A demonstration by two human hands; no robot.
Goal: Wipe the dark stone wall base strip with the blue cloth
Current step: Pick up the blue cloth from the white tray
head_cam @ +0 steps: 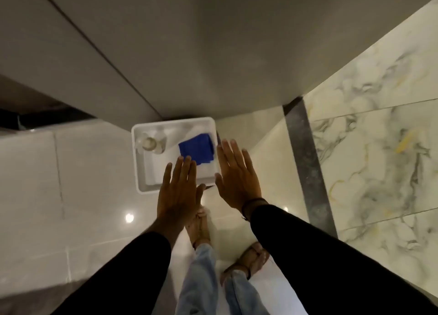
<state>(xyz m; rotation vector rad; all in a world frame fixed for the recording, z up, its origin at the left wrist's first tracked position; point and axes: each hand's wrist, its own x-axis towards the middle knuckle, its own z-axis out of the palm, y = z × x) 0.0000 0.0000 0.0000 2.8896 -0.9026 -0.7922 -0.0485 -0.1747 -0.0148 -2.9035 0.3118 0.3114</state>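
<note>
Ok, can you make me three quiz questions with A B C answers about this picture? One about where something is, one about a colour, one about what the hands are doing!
1. Where is the cloth?
A. in the white tray
B. on the floor
C. in a hand

2. What colour is the cloth?
A. red
B. blue
C. green

3. What are the left hand and right hand doing?
A. making fists
B. gripping the bottle
C. spread flat, holding nothing

Answers: A, it lies inside the tray; B, it is bright blue; C, all fingers are stretched out, empty.

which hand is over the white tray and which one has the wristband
The left hand reaches over the white tray, fingertips near the blue cloth. The right hand hangs beside the tray's right edge and wears the dark wristband.
</note>
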